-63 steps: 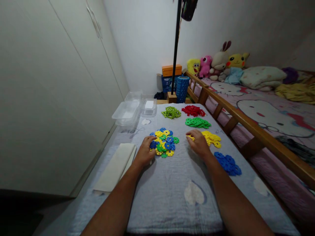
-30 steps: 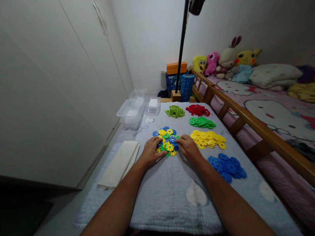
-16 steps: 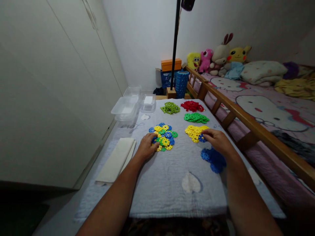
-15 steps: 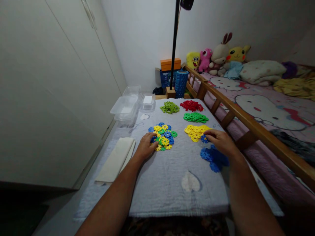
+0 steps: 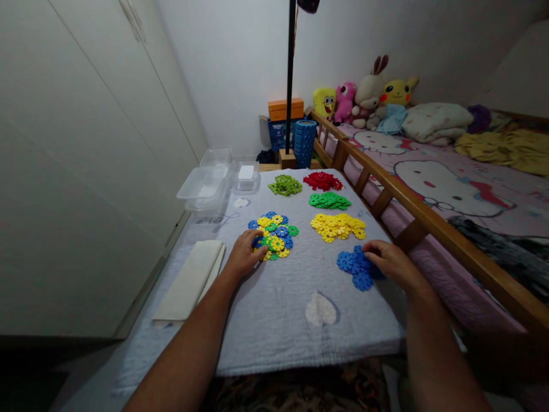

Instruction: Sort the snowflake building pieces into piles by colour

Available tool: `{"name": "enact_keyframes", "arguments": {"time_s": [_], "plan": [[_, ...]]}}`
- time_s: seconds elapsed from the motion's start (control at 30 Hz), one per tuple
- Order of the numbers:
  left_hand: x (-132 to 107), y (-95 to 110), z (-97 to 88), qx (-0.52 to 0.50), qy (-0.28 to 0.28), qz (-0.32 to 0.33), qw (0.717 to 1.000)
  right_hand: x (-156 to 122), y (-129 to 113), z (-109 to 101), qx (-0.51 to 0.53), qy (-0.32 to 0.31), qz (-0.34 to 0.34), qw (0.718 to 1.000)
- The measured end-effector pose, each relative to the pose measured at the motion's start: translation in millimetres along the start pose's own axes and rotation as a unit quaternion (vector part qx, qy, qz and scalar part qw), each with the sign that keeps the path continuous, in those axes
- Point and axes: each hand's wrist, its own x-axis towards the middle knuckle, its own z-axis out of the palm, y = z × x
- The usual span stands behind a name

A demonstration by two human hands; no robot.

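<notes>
A mixed pile of yellow, blue and green snowflake discs (image 5: 278, 244) lies on the cloth-covered table. At its left edge my left hand (image 5: 245, 253) has thumb and fingers closed around a blue snowflake disc (image 5: 257, 241). On the right, my right hand (image 5: 391, 262) is over the blue snowflake discs (image 5: 361, 280), its fingertips pinched together at the edge of a blue disc (image 5: 357, 252). Part of the blue heap is hidden under that hand. Just behind it lie the yellow discs (image 5: 337, 226), then the green discs (image 5: 329, 200).
Red discs (image 5: 322, 181) and lime-green discs (image 5: 285, 185) lie at the table's far side. Clear plastic containers (image 5: 203, 186) stand at the back left, with a folded cream cloth (image 5: 191, 280) nearer. A wooden bed rail (image 5: 386, 189) runs along the right, beside a black pole (image 5: 290, 80).
My right hand has moved from beside the yellow heap down to the blue heap with a blue disc. The left hand stays at the mixed pile. The whole view has shifted slightly.
</notes>
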Motion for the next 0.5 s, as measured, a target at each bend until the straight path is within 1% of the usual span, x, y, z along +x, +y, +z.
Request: {"name": "enact_keyframes", "arguments": {"time_s": [0.17, 0.23, 0.3, 0.4, 0.5], "plan": [[0, -2, 0.2, 0.001, -0.012, 0.008, 1.0, 5, -4, 1, -0.082, 0.039, -0.019, 0.996], [0, -4, 1.0, -0.001, -0.016, 0.015, 1.0, 7, -13, 3, -0.096, 0.046, -0.02, 0.994], [-1, -5, 1.9, -0.005, -0.019, 0.023, 1.0, 11, -30, 9, -0.098, 0.038, -0.033, 0.994], [-1, -5, 2.3, -0.017, -0.026, 0.031, 0.999, 21, -63, 29, -0.092, 0.0, -0.092, 0.992], [-2, -3, 0.5, -0.021, -0.028, 0.034, 0.999, 38, -98, 61, -0.098, -0.048, -0.164, 0.98]]}}
